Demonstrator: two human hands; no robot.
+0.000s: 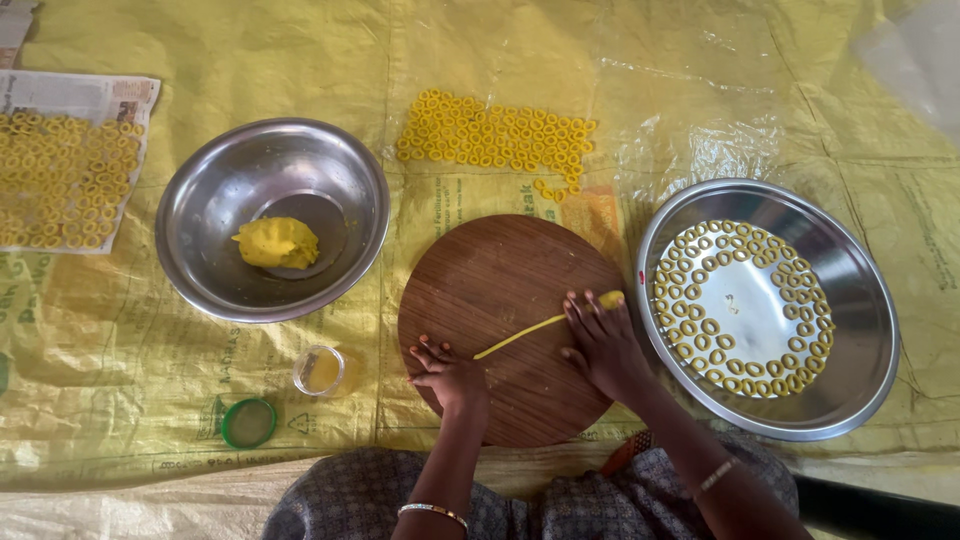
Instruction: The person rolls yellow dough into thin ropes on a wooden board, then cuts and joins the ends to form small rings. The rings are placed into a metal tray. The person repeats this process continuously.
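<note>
Dough rope (520, 336) partly under right hand (600, 340)

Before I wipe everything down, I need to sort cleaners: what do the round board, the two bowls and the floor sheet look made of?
Round board: wood, dark brown with visible grain, matte. Bowl with the dough lump and wide bowl of rings: metal, probably steel, silvery and reflective. Floor sheet: likely plastic, yellow, glossy, creased, faintly woven look.
</note>
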